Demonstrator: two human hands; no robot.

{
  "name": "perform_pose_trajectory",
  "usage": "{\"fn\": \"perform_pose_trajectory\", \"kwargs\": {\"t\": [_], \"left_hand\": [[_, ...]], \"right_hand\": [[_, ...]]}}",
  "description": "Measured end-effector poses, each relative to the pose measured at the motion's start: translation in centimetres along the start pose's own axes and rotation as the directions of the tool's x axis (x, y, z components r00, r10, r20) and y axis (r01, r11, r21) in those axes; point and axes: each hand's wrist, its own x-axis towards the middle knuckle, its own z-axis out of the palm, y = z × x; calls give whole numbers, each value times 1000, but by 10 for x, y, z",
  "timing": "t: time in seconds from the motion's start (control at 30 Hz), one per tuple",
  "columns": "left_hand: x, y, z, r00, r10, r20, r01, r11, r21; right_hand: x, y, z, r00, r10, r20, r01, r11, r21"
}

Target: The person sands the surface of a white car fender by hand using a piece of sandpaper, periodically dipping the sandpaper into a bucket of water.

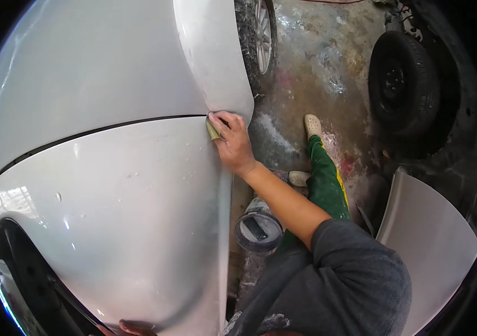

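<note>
Presently, my right hand [231, 141] sits at the right end of a narrow, dark, curved seam [154, 118] between two glossy silver-white car body panels, one above [98, 61], one below [126, 179]. Fingers bent, close together, pinching a thin, folded, yellow-green paper-like sheet [213, 130]; sheet lies against the painted surface, just below the seam's end. Pale droplets or specks on the lower panel. My left hand [136, 327] is at the bottom edge, by that panel; mostly cut off, cannot tell whether its fingers are spread or together. Below my right forearm: a round grey bucket [252, 247], black rectangular block [256, 228] inside. Well to the right, a black tyre on a dark wheel [393, 83].
</note>
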Motion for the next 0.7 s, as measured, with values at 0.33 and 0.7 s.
{"fn": "perform_pose_trajectory", "kwargs": {"t": [0.33, 0.7], "left_hand": [[9, -4, 6, 984, 143, -108, -134, 987, 83], [3, -13, 15, 991, 90, -99, -83, 994, 77]], "right_hand": [[0, -6, -8, 987, 160, 23, -159, 987, -29], [13, -38, -1, 985, 174, 11, -174, 984, 37]]}}
